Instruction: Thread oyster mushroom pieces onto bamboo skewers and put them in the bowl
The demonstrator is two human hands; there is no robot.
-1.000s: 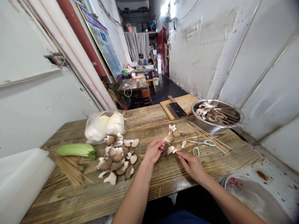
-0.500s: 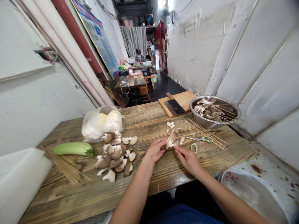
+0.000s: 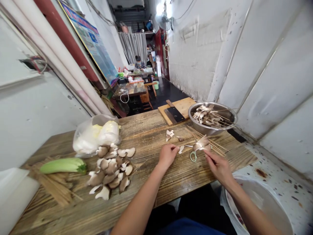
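Note:
My right hand (image 3: 219,168) pinches a cluster of grey-brown oyster mushroom pieces (image 3: 201,143), held over the scissors (image 3: 193,156) with pale green handles. Whether a skewer runs through the cluster I cannot tell. At the tip of a small pale mushroom piece (image 3: 181,149) on the table, the fingers of my left hand (image 3: 168,156) are closed in a pinch and seem to touch its edge. Two more mushroom bits lie just beyond, a pale clump (image 3: 169,134) and a small brown one (image 3: 180,138). Loose bamboo skewers (image 3: 215,147) lie behind the scissors.
A mushroom pile (image 3: 111,173) lies left, near a bagged cabbage (image 3: 107,132), a green gourd (image 3: 62,165) and a bundle of sticks (image 3: 60,189). Back right are a cleaver (image 3: 174,115) on a board (image 3: 187,105) and a steel bowl (image 3: 210,130) of skewered mushrooms. A lined bin (image 3: 264,202) stands below right.
My hands have parted. The right has carried the mushroom cluster rightward over the scissors, while the left has let go of it and come to the small piece. The view has turned slightly right.

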